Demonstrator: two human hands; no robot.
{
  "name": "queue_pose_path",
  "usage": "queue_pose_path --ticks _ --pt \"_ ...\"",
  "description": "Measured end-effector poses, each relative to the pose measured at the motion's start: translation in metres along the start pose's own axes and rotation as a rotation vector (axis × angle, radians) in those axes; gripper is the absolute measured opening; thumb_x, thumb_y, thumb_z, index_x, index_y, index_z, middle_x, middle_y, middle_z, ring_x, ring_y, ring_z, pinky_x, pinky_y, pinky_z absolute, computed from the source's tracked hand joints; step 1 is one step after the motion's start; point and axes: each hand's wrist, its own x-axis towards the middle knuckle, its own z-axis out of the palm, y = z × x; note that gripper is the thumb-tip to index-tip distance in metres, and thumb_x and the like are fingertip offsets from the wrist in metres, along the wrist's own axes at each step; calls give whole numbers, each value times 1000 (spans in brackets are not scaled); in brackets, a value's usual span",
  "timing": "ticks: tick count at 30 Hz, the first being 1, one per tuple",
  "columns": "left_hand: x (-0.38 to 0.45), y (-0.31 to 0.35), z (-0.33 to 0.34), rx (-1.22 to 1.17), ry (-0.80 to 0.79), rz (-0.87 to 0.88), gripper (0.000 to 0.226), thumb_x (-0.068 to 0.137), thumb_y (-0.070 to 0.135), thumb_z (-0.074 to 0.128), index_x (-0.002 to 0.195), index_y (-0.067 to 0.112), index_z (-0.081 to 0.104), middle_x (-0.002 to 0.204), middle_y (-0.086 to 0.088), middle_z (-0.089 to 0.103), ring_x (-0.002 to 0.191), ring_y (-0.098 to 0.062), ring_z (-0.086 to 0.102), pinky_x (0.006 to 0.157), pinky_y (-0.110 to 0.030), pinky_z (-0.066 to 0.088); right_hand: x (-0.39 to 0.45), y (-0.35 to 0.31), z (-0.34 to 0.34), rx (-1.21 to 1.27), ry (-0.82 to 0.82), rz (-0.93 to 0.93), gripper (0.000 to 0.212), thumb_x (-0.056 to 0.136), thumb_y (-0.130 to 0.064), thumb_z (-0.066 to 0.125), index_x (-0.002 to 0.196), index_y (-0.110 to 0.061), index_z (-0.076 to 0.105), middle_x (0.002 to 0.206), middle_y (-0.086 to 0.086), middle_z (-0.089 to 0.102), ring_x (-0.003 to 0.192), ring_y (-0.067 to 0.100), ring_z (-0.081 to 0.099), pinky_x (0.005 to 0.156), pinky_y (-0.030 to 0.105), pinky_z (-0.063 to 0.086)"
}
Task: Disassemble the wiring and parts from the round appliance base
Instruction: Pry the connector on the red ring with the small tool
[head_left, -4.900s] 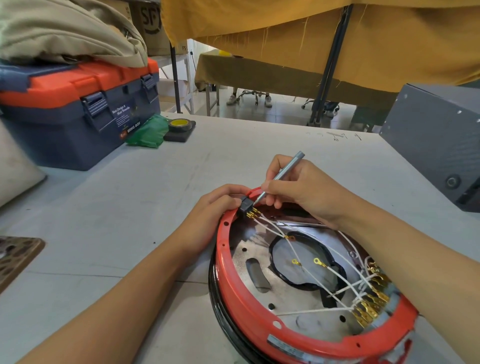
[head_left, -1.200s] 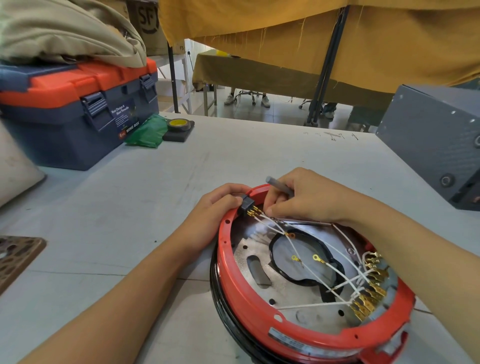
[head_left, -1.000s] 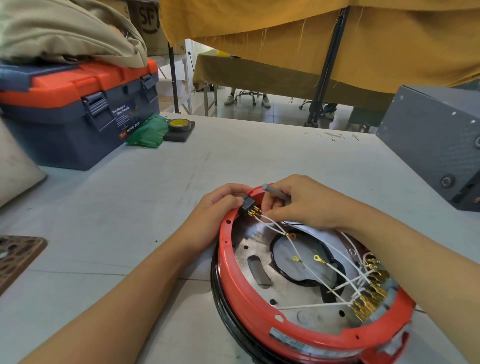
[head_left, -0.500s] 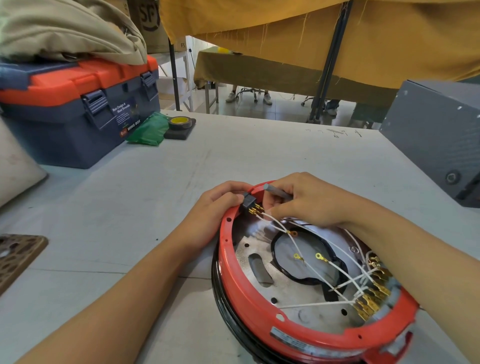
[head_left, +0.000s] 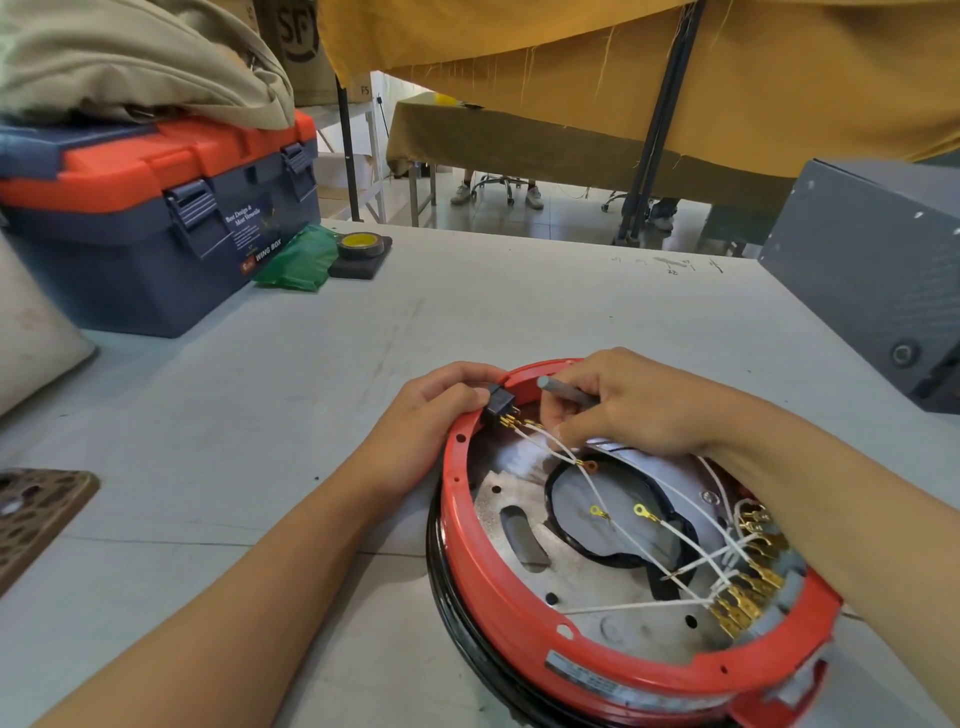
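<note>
The round appliance base (head_left: 498, 608), red-rimmed with a black lower ring, lies open side up on the grey table. White wires (head_left: 675, 535) with gold terminals cross its metal floor toward a terminal row (head_left: 748, 592) at the right. My left hand (head_left: 436, 415) grips the far rim and a small black connector (head_left: 500, 404). My right hand (head_left: 628, 405) holds a thin grey metal tool (head_left: 563, 389) laid flat under its fingers, and its thumb and fingertips pinch the white wires just beside the connector's gold pins.
A blue and orange toolbox (head_left: 156, 223) stands at the back left with beige fabric on it. Next to it lie a green bag (head_left: 298, 260) and a tape roll (head_left: 359, 245). A grey metal box (head_left: 872, 270) stands at the right. A brown patterned object (head_left: 36, 514) is at the left edge.
The tool stood upright like a pen with its tip at the connector; now it lies flat in my right hand, whose fingers have come down onto the wires. My left hand has stayed put.
</note>
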Motion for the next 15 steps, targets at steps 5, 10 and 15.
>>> queue_pose_path --ticks 5,10,15 --pt "-1 1 6 16 51 -10 26 91 6 44 105 8 67 100 -22 67 87 -28 62 93 -50 47 -7 4 -1 117 37 -12 16 81 -1 68 68 -7 62 58 4 56 53 10 49 55 16 41" --pt "-3 2 8 -13 57 -4 26 92 6 44 109 5 64 107 -27 64 90 -29 62 93 -48 46 -6 2 -1 143 102 -37 13 81 -6 71 70 -4 64 59 5 54 51 6 46 52 13 38" --pt "-3 0 8 -36 39 4 26 92 6 44 108 5 64 105 -24 66 88 -28 63 90 -47 48 -7 2 -4 219 284 -114 10 82 -10 72 74 -5 67 65 0 59 61 5 52 62 12 42"
